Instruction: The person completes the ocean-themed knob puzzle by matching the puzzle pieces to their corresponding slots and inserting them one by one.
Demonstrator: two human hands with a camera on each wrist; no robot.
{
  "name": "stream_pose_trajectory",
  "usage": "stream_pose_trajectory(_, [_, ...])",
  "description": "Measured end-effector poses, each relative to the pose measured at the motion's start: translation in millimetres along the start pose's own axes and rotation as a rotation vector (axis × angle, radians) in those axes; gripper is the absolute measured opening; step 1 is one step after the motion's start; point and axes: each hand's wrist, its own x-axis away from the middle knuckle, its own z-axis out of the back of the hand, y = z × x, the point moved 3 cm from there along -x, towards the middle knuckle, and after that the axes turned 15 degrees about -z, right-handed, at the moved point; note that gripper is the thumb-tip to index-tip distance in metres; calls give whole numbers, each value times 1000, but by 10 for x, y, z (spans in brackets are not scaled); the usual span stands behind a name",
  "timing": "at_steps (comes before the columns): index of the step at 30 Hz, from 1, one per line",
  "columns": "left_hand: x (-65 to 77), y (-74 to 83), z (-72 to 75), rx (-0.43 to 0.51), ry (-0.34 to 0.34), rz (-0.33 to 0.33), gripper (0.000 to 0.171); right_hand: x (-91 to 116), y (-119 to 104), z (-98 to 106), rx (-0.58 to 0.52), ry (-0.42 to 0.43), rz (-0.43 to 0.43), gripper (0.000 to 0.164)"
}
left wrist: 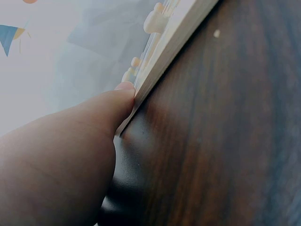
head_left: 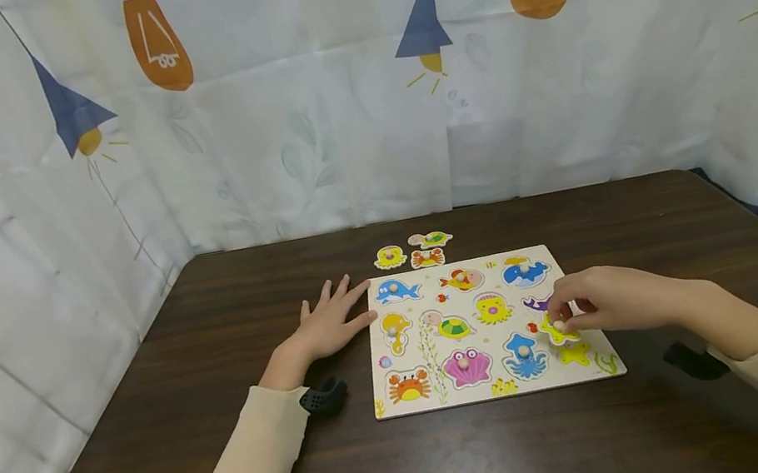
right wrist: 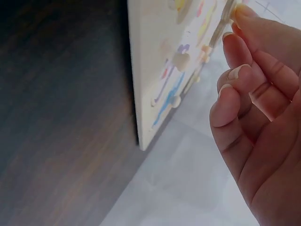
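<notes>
My right hand [head_left: 607, 299] pinches a yellow starfish puzzle piece [head_left: 558, 333] by its knob, over the right side of a wooden peg puzzle board [head_left: 437, 349]. The piece overlaps the board's printed yellow starfish [head_left: 577, 355] in the head view. In the right wrist view, thumb and forefinger meet at the piece [right wrist: 223, 22] while the other fingers curl inward. At the board's left edge rests my left hand [head_left: 325, 326], its fingers spread. Its thumb [left wrist: 115, 106] presses against that edge in the left wrist view.
Behind the board lie an octopus piece [head_left: 390, 257], a turtle piece [head_left: 439, 239] and a crab piece [head_left: 428, 258]. Several knobbed pieces sit on the board, among them a pink shell [head_left: 468, 368] and a blue squid [head_left: 525, 357]. A dark wooden table [head_left: 465, 466] carries everything; a patterned curtain [head_left: 363, 146] hangs behind.
</notes>
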Motion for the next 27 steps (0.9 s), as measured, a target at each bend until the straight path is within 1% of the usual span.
stream_pose_trajectory(6, [6, 4, -4, 1, 3, -5, 72, 26, 32, -66, 4, -28, 11, 10])
stream_pose_trajectory(13, [-1, -7, -12, 1, 3, -9, 72, 44, 73, -134, -2, -46, -5, 9])
stream_pose_trajectory(16, [-9, -14, -17, 0, 4, -10, 73, 56, 77, -144, -5, -53, -16, 10])
stream_pose_trajectory(20, [-7, -16, -18, 2, 2, -9, 73, 69, 71, -147, -1, -60, -24, 8])
stream_pose_trajectory(27, [0, -13, -12, -3, 2, -6, 72, 102, 49, -134, -16, -68, -14, 6])
